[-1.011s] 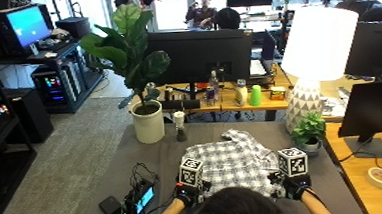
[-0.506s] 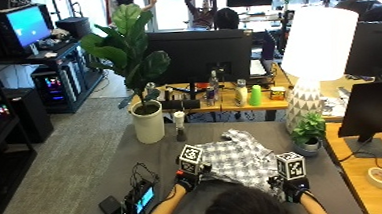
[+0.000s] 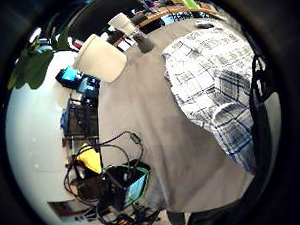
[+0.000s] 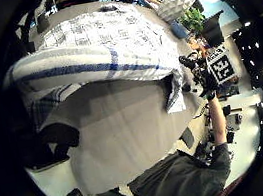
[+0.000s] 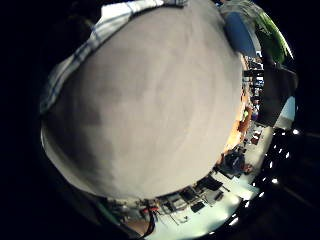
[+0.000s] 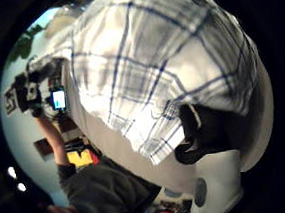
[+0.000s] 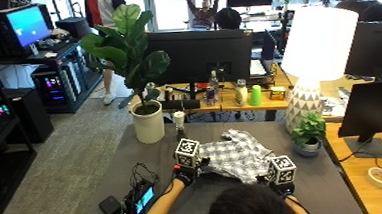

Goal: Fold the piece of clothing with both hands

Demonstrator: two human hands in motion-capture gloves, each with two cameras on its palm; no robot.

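A white and blue checked shirt (image 7: pixel 237 151) lies bunched on the grey table (image 7: pixel 147 159) in front of me. My left hand (image 7: pixel 184 176) grips its near left edge and my right hand (image 7: pixel 280 184) its near right corner. In the left thumb side palm view the near edge of the shirt (image 4: pixel 106 36) hangs lifted off the table, and the right hand (image 4: pixel 204 78) pinches a hanging corner. The shirt (image 6: pixel 153 60) fills the right thumb side palm view, with a dark finger curled on its hem, and the left hand (image 6: pixel 28 94) shows beyond it.
A white plant pot (image 7: pixel 147 122) and a small white bottle (image 7: pixel 178 119) stand at the table's far left. A white lamp (image 7: pixel 304 105) and a small potted plant (image 7: pixel 308 137) stand at the right. A device with cables (image 7: pixel 133 200) lies at the near left.
My left hand has moved away from me with the shirt's near edge lifted. The right hand has shifted only slightly.
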